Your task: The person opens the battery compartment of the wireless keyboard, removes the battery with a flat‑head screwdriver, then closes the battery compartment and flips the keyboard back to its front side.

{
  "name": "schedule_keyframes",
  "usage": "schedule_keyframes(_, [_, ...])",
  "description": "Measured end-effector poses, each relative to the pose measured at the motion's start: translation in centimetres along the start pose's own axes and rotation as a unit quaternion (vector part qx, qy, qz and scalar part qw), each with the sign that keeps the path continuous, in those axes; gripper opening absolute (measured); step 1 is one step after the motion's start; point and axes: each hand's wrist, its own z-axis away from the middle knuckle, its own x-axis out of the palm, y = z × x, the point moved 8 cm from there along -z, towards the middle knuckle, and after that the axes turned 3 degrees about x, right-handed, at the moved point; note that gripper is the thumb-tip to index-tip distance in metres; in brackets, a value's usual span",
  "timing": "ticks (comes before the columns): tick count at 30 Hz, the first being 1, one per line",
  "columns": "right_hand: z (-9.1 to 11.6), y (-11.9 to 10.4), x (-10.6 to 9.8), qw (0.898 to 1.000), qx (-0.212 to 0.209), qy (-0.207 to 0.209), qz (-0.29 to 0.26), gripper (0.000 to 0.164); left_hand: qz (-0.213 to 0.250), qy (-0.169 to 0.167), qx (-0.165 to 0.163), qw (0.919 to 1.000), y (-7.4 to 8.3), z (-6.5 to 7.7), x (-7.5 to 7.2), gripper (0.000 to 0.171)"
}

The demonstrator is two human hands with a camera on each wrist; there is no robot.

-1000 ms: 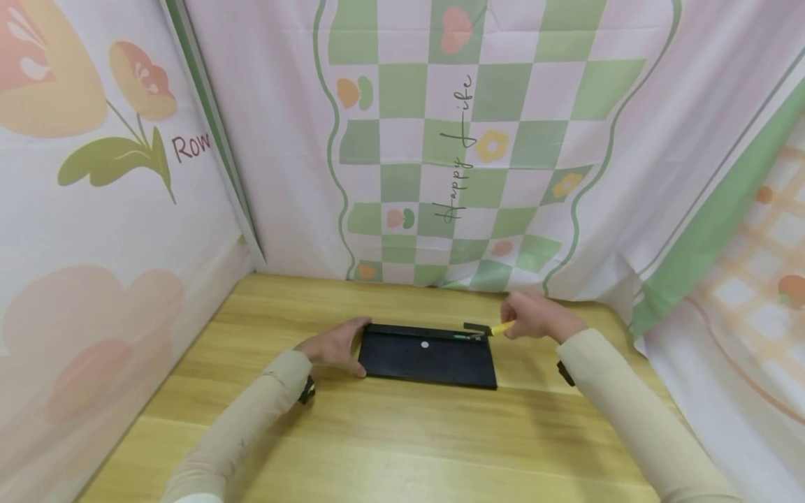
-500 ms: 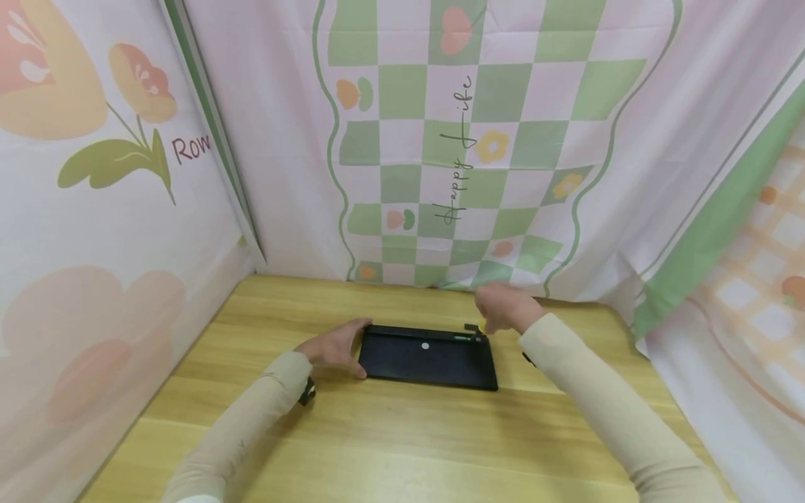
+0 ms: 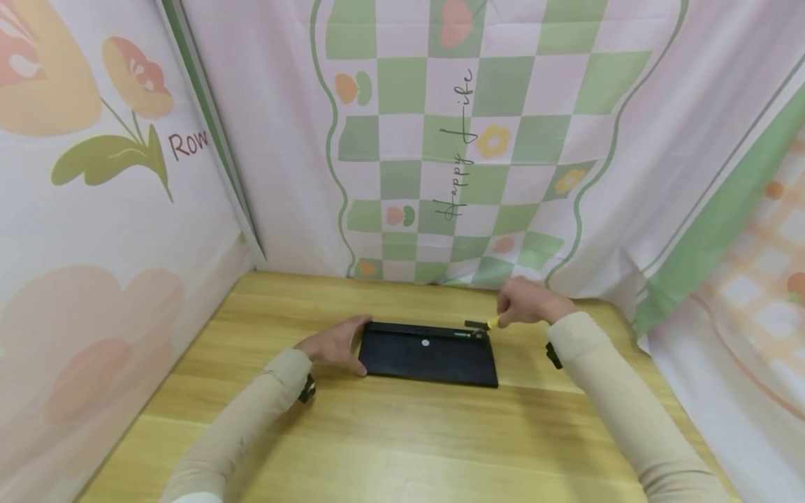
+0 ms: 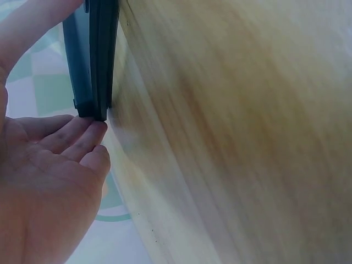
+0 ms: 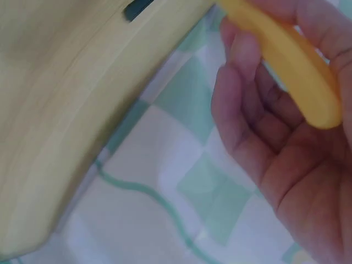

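A flat black rectangular device (image 3: 428, 365), like an upturned keyboard, lies on the wooden table. Its raised back bar has a small green strip (image 3: 462, 334) near the right end. A short dark piece (image 3: 474, 324) juts up behind that end. My left hand (image 3: 335, 346) grips the device's left end, thumb at the front corner and fingers at the back one. Above the right back corner, my right hand (image 3: 527, 300) holds a yellow-handled tool (image 5: 297, 69) in curled fingers. The tool points toward that corner; its tip is too small to make out.
Bare wooden tabletop (image 3: 390, 440) spreads in front of the device. A checked fabric curtain (image 3: 409, 188) hangs along the table's back edge, close behind my right hand. A flowered wall covering (image 3: 119, 223) borders the left side.
My right hand moved left over the device's corner, hiding the yellow handle, then came back right, so the handle shows again. The left hand and the device stayed in place.
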Motion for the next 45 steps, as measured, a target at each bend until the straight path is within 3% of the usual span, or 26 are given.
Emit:
schedule_keyframes(3, [0.4,1.3,0.2,0.999,0.017,-0.012,-0.032,0.009,0.008,0.0,0.001,1.0,0.1,0.1,-0.1,0.122])
schedule_keyframes(12, [1.5,4.1,1.4,0.991,0.017,-0.02,-0.132,0.024,0.001,-0.002,0.008,1.0,0.3,-0.3,-0.3,0.122])
schedule_keyframes(15, [1.9,4.7,1.8,0.988,0.025,-0.02,-0.152,0.02,0.007,-0.002,0.009,0.9999,0.4,-0.4,-0.2,0.123])
schedule_keyframes(24, [2.5,5.7,2.4,0.989,0.038,0.012,-0.141,0.021,0.02,-0.001,0.003,0.9998,0.2,-0.5,-0.2,0.124])
schedule_keyframes(34, [3.8,5.7,1.9,0.995,0.028,0.047,-0.087,0.018,0.018,0.001,-0.003,0.9998,0.4,-0.3,-0.1,0.124])
schedule_keyframes(38, [4.7,5.9,1.8,0.994,0.017,0.077,-0.082,0.014,0.015,0.002,-0.002,0.9999,0.3,-0.1,0.0,0.124])
schedule_keyframes(45, [6.9,8.0,2.6,0.987,0.04,0.134,-0.081,0.014,0.012,0.001,-0.003,0.9999,0.2,0.0,0.1,0.124])
